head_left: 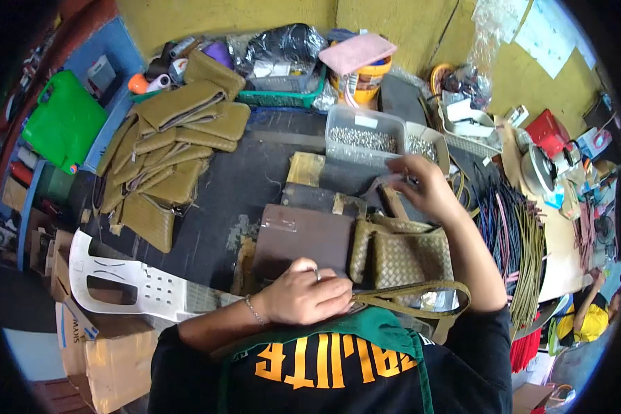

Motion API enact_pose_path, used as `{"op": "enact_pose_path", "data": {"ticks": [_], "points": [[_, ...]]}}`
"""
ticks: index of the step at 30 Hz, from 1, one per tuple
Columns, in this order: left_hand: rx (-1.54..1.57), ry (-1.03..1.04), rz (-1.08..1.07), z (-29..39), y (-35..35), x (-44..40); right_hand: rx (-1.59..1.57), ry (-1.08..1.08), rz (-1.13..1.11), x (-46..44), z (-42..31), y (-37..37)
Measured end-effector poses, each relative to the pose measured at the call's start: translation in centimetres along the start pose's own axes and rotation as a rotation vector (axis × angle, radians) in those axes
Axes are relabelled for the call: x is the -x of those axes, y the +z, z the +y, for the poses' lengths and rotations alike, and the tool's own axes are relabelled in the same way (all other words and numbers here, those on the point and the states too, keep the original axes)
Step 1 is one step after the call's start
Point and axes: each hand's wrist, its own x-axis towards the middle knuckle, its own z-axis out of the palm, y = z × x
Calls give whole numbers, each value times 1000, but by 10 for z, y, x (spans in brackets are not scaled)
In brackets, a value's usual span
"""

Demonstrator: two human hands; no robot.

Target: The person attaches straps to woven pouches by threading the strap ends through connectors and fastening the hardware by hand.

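My left hand [307, 293] is closed at the near edge of a brown board [297, 241], on the end of an olive strap [421, 290]. The strap loops to the right in front of my body. Beside that hand lies an olive woven bag [410, 259], partly under my right forearm. My right hand [428, 186] hovers beyond the bag with its fingers curved and apart. Close to its fingertips is a grey tool-like piece [379, 185], and below them a wooden bar [395, 203]; contact with either is unclear.
Olive woven pouches [172, 138] are heaped on the left. A clear tub of metal pieces [366, 134] stands beyond my right hand. Bundled straps [517, 241] lie on the right. A white plastic chair [127, 276] is at the near left; a person in yellow [590, 317] is at the far right.
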Motion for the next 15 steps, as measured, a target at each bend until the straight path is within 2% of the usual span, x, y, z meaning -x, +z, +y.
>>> {"op": "enact_pose_path", "data": {"ticks": [4,6,8,12,15], "points": [[-65,7,47,-6,-15,8,320,-56,-89,-91,100,36],[-97,-65,26,-8,-21,13,450,198,-234,-119,121,54],[-120,-116,59,-9,-27,15,677,83,-398,-140,175,83],[-177,-174,64,-18,-27,17,596,94,-414,-148,195,110],[-151,-175,31,-22,-17,18,523,259,-355,-148,202,116]]}}
